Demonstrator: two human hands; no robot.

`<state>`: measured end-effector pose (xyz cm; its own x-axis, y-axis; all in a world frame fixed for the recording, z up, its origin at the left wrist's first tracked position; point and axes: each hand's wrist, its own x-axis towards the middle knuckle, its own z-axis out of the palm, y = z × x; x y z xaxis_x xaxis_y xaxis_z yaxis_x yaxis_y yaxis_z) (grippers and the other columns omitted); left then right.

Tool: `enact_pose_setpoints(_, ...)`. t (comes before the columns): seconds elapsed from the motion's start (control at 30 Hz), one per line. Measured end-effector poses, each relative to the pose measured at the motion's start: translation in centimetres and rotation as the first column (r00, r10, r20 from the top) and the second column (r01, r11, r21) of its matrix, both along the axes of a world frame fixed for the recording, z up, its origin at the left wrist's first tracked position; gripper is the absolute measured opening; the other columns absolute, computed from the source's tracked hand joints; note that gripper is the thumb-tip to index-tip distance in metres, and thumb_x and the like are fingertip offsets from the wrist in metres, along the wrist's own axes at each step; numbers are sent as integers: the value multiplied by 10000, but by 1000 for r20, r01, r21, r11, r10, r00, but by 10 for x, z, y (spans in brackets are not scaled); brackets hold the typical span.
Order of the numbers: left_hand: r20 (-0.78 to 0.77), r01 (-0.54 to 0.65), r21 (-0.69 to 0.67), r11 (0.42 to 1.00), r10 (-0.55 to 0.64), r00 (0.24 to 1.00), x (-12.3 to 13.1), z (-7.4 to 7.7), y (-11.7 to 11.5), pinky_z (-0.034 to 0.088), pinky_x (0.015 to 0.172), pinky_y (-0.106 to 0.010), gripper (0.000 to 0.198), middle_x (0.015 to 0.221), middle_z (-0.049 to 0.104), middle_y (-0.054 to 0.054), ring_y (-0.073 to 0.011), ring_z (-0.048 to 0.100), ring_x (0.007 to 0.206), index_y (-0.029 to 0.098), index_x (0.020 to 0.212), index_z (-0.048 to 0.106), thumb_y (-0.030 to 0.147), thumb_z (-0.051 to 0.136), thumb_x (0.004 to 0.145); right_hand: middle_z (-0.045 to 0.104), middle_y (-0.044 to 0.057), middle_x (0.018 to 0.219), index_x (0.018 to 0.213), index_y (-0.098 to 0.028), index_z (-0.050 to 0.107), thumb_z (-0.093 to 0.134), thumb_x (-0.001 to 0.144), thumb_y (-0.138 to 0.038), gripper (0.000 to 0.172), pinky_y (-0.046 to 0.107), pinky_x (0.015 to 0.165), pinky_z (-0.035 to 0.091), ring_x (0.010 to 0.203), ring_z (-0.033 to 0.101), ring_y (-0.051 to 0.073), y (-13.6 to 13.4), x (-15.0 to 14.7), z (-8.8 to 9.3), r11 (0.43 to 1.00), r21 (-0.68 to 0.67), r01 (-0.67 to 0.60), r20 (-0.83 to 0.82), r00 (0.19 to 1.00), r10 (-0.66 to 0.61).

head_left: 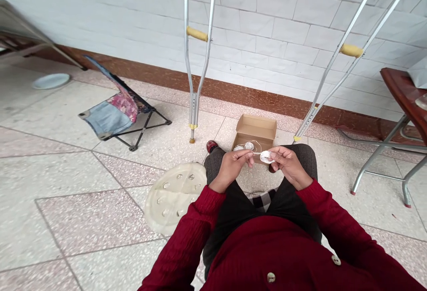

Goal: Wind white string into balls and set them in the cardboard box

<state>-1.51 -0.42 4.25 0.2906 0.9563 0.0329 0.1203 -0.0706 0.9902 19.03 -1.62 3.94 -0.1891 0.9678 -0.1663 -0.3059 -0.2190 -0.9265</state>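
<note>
Above my knees, my right hand [285,163] pinches a small white coil of cord [266,157]. Just left of it, my left hand [235,166] has its fingers pressed together on the white cord, which runs across to the coil. Beyond both hands an open cardboard box [256,126] sits on the floor with its lid raised. Inside it lie white bundles [248,146], and a loop of cord arcs over them. My hands hide part of the box's near side.
A folding chair [113,113] and a pale round perforated mat [173,197] are at the left. Two crutches [194,104] [313,109] lean on the tiled wall. At the right is a brown stool [402,100]; a pale dish [51,81] lies far left.
</note>
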Motion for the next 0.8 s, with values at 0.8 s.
enact_pose_setpoints(0.8, -573, 370, 282, 885, -154, 805, -1, -23, 8, 325, 1057, -395, 237, 655, 655, -27, -179, 576, 670, 218, 693, 672, 190, 505, 858, 568, -35, 578, 789, -177, 584, 743, 738, -504, 367, 246, 510, 377, 486, 504, 100, -17, -14, -84, 965, 20, -261, 119, 959, 257)
